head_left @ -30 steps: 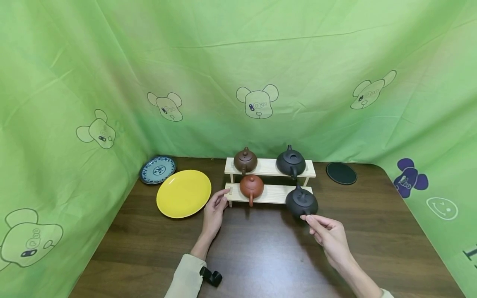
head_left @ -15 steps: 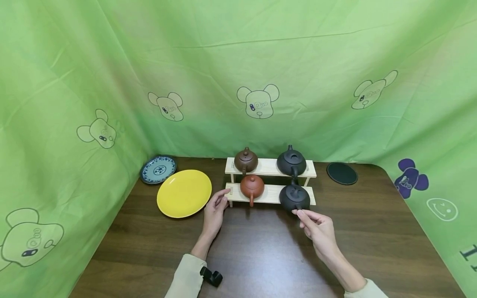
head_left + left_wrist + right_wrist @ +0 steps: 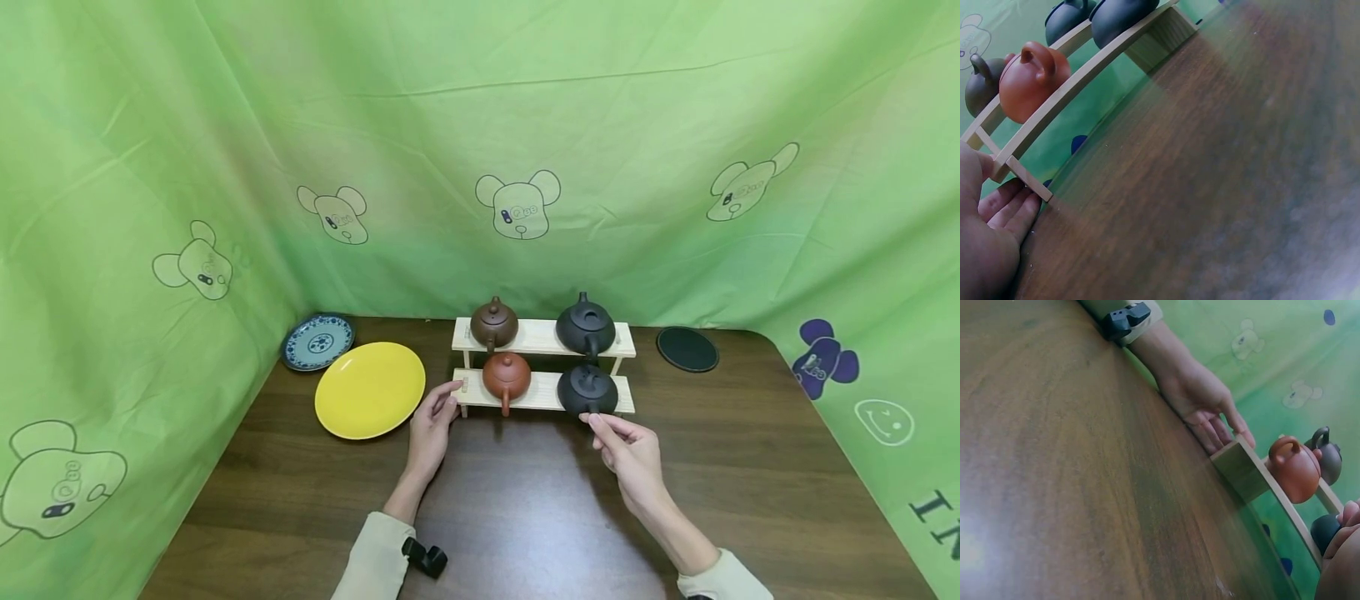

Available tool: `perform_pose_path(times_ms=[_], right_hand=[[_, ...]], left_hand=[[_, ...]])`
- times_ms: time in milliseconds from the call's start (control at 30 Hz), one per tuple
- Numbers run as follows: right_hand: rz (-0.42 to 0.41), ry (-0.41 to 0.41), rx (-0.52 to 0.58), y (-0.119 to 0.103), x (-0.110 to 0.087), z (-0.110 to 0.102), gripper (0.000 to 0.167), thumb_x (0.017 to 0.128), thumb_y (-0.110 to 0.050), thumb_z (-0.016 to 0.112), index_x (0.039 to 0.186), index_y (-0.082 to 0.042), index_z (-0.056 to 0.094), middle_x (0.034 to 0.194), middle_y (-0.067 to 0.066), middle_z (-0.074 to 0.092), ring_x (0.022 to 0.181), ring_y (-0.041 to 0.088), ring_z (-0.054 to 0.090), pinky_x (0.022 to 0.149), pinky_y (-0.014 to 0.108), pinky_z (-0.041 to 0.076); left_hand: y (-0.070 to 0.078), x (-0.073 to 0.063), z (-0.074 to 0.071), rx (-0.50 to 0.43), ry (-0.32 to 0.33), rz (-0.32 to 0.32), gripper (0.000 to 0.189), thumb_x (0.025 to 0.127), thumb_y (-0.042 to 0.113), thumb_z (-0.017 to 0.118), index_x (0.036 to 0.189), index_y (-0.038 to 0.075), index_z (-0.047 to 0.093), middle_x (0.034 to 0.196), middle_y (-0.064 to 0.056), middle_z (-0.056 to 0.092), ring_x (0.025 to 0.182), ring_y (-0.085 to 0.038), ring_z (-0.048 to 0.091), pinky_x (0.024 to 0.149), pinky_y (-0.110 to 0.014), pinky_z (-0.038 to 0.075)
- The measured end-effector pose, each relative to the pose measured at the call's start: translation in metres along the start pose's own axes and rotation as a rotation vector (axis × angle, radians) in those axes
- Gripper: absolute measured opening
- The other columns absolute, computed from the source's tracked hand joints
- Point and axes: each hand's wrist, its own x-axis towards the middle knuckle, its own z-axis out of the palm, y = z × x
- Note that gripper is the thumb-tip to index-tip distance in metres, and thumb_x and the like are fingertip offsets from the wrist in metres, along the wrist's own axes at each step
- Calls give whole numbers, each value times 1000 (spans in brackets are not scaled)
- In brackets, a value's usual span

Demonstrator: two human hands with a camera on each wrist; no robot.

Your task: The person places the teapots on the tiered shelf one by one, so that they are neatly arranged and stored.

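Note:
A two-tier wooden display rack stands on the table. On its lower tier, at the right, sits a black teapot; my right hand pinches the handle facing me between thumb and fingers. My left hand holds the left end of the lower tier, thumb at the board's edge and fingers by the leg, as the left wrist view also shows. A reddish-brown teapot is near that hand on the same tier. Behind, the upper tier carries a dark brown teapot and a larger black teapot.
Left of the rack lies a yellow plate, with a blue patterned plate behind it. A round black coaster lies to the right. Green cloth with cartoon bears hangs behind and beside the brown wooden table.
My right hand has brought the black teapot leftward and back, from the lower tier's right front edge onto the board. The left hand stays at the rack's end.

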Motion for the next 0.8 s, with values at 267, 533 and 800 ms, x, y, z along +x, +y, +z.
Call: perform_pose_path(times_ms=[267, 533, 800], right_hand=[[7, 17, 27, -2, 5, 6, 16, 107, -3, 72, 107, 9, 83, 64, -5, 61, 49, -1, 39, 48, 26, 17], [20, 25, 29, -3, 10, 10, 20, 108, -5, 72, 112, 13, 80, 65, -5, 62, 52, -1, 42, 46, 13, 28], [34, 38, 32, -2, 14, 12, 19, 108, -5, 71, 111, 11, 81, 65, -6, 61, 52, -1, 42, 47, 13, 30]], left_hand=[[-1, 0, 0, 11, 2, 4, 31, 115, 1, 55, 142, -6, 68, 145, -23, 69, 125, -11, 67, 109, -33, 58], [-4, 0, -1, 8, -3, 67, 30, 114, 5, 58, 140, -5, 69, 141, -22, 72, 122, -8, 68, 103, -25, 59], [-4, 0, -2, 7, -5, 83, 29, 114, 5, 58, 139, -5, 70, 140, -20, 72, 121, -8, 68, 103, -25, 60]])
